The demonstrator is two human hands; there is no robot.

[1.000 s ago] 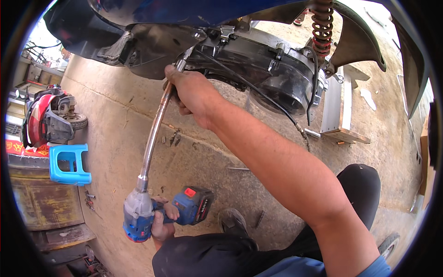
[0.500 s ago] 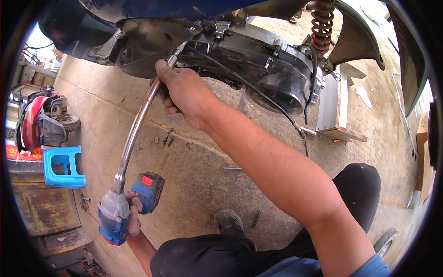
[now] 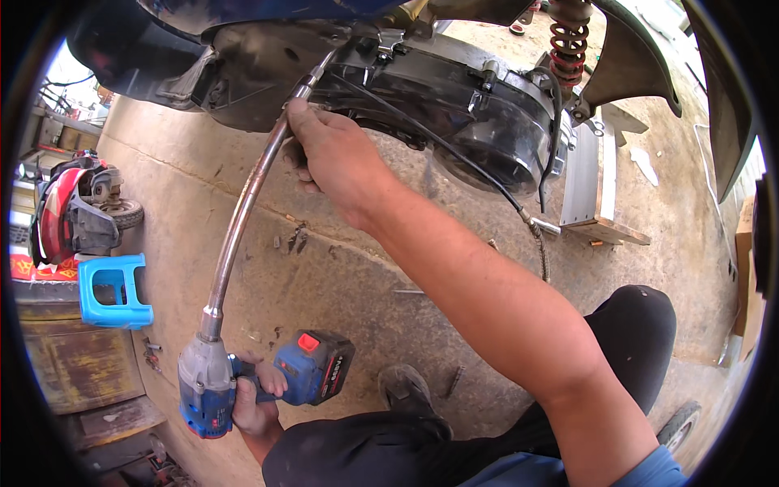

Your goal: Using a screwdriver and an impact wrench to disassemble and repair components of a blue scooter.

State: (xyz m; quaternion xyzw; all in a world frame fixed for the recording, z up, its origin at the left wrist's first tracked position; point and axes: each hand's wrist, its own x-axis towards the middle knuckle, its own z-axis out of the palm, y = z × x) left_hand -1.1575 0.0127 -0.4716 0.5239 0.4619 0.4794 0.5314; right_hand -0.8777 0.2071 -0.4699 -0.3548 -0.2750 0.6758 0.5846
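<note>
My left hand (image 3: 256, 402) is wrapped round the handle of a blue and grey cordless impact wrench (image 3: 208, 373), whose battery points to the right. From the wrench's nose a long metal extension bar (image 3: 244, 207) runs up to the scooter. Near its upper end, my right hand (image 3: 341, 162) closes round the bar, thumb on top. The slim tip beyond my fingers reaches the left end of the scooter's black engine casing (image 3: 438, 97); what it meets there is hard to make out. A black cable (image 3: 414, 122) hangs across the casing.
A coil-spring shock absorber (image 3: 570, 40) and a mudguard stand at the upper right. Beneath the casing's right end is a metal and wood stand (image 3: 586, 183). A blue plastic stool (image 3: 114, 292) and a red vehicle part (image 3: 61, 215) are at the left. Small bits lie on the concrete floor.
My left hand has turned the impact wrench, so its battery has swung to the right and shows more of its side. My right hand stays on the bar.
</note>
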